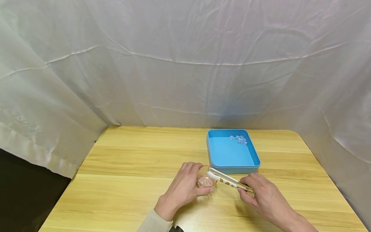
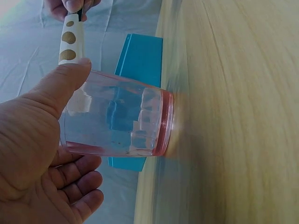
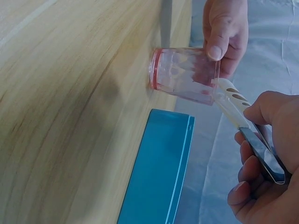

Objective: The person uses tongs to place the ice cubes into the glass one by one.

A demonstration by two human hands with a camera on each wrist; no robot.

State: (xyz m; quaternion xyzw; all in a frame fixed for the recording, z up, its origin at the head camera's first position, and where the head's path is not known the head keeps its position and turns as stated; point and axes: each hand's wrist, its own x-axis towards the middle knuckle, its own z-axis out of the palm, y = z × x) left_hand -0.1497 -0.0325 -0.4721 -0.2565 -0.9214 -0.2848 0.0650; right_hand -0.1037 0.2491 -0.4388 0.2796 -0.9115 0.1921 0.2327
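My left hand (image 1: pixel 184 185) holds a clear pinkish cup (image 2: pixel 117 119) near its rim, thumb on one side and fingers on the other. The cup stands upright on the table, with several clear cube-like pieces (image 2: pixel 145 121) at its bottom. In my right hand (image 1: pixel 265 195) is a pair of tongs (image 1: pixel 223 178) with white, brown-spotted arms and metal handles. Their white tips are at the cup's mouth; whether they pinch a piece cannot be made out. Behind the cup sits a square blue tray (image 1: pixel 232 166), with more clear pieces (image 1: pixel 240 140) in its far right corner.
A wood-grain table (image 1: pixel 139 154) carries everything. Pale grey curtain cloth (image 1: pixel 185 80) hangs behind it and along the sides. The near wall of the blue tray stands close to the cup and the tongs. A dark area lies beyond the table's left edge.
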